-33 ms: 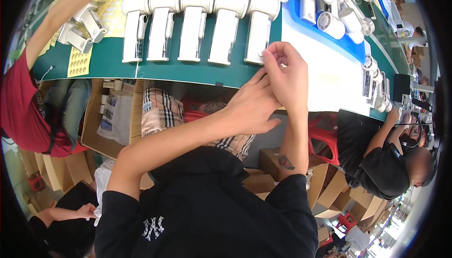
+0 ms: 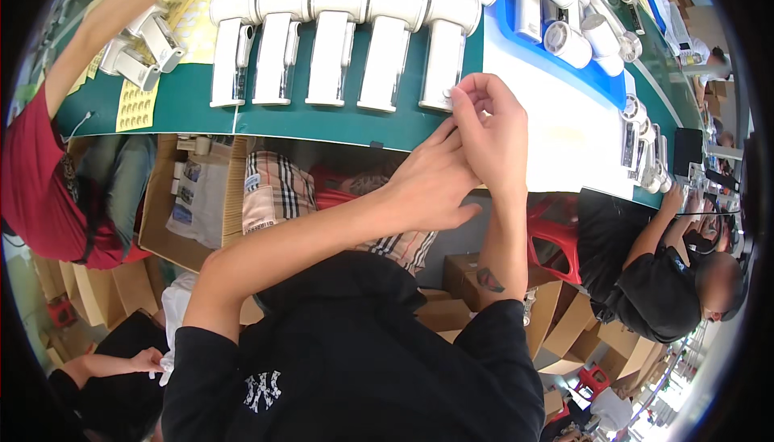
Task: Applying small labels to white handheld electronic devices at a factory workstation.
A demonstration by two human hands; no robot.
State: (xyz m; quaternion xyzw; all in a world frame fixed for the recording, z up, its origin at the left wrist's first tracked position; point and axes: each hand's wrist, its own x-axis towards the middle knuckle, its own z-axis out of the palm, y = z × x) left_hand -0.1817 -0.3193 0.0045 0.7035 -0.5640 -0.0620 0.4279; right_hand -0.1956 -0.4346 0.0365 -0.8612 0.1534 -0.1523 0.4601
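Several white handheld devices point(image 2: 329, 47), each with a round barrel head and a straight handle, lie in a row on the green table point(image 2: 322, 123). At the handle end of the rightmost device point(image 2: 443, 55), my right hand point(image 2: 498, 131) is closed in a pinch. A small pale spot shows by its fingertips, too small to name. My left hand point(image 2: 435, 172) lies palm down, partly under the right hand, its fingers stretched towards the same handle end. The tips of the left fingers are partly hidden.
White paper point(image 2: 556, 127) covers the table on the right, beside a blue tray point(image 2: 504, 18) holding more white devices. Yellow sticker sheets point(image 2: 137, 107) lie at the left, near a co-worker's arm point(image 2: 89, 47). An open cardboard box point(image 2: 234, 192) stands below the table edge.
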